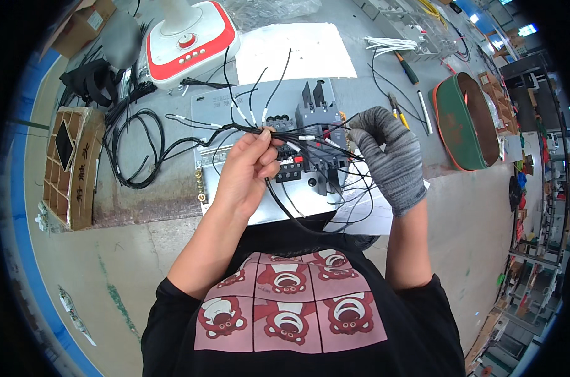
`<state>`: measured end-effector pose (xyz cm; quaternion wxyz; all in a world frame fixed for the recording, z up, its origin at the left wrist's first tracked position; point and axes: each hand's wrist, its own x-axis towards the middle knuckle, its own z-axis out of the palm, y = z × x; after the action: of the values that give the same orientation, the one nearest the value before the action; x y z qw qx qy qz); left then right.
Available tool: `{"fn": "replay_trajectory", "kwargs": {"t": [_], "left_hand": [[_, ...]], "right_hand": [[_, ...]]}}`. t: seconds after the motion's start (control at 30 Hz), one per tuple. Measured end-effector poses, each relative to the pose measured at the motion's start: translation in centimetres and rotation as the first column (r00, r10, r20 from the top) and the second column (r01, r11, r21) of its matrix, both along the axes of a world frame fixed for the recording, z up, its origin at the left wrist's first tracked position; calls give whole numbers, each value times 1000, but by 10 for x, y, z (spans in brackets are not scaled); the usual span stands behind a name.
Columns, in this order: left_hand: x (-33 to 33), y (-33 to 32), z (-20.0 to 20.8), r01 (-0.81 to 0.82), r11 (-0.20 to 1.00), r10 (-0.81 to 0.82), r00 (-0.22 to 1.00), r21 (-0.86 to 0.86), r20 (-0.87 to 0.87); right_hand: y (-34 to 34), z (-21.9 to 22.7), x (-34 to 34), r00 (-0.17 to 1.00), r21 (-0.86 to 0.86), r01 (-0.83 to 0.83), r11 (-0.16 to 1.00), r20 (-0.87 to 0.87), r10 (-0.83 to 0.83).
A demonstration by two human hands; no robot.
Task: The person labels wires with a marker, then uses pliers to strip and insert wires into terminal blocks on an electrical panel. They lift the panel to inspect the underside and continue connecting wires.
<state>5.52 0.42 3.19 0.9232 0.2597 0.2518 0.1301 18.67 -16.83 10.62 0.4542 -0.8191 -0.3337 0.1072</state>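
My bare left hand (246,168) pinches a bundle of thin black wires (225,127), several of them with white marker sleeves. Loose ends fan out above and to the left of the fingers. At the right, my right hand (393,162), in a grey knit glove, has thumb and forefinger closed on one black wire (342,124) drawn out from the bundle. Below the wires lies a grey metal mounting plate (225,97). It carries a dark circuit breaker (318,115) and a smaller black electrical device (290,171), partly hidden by wires.
A fan base (190,43) with red trim stands at the back left. Coiled black cable (136,151) lies beside a divided cardboard box (77,166). Pliers (398,112), a screwdriver (408,68), a white pen (425,112) and a green bin (445,122) are on the right.
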Motion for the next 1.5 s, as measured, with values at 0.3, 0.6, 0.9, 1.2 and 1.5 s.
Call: {"fn": "replay_trajectory", "kwargs": {"t": [0.3, 0.6, 0.9, 1.2, 1.5], "left_hand": [[-7, 6, -5, 86, 996, -87, 995, 34, 48], [-10, 7, -10, 72, 997, -74, 995, 31, 61], [0, 13, 5, 81, 997, -81, 996, -6, -25], [11, 21, -4, 102, 994, -103, 994, -38, -21], [23, 19, -6, 83, 995, -85, 996, 47, 42]], "right_hand": [[0, -21, 15, 999, 69, -44, 997, -29, 46], [-1, -12, 22, 993, 28, -107, 994, -48, 108], [3, 5, 78, 964, 19, -65, 998, -257, 67], [74, -69, 100, 795, -271, -523, 808, 186, 577], [89, -75, 105, 659, -457, -561, 690, 258, 707]]}}
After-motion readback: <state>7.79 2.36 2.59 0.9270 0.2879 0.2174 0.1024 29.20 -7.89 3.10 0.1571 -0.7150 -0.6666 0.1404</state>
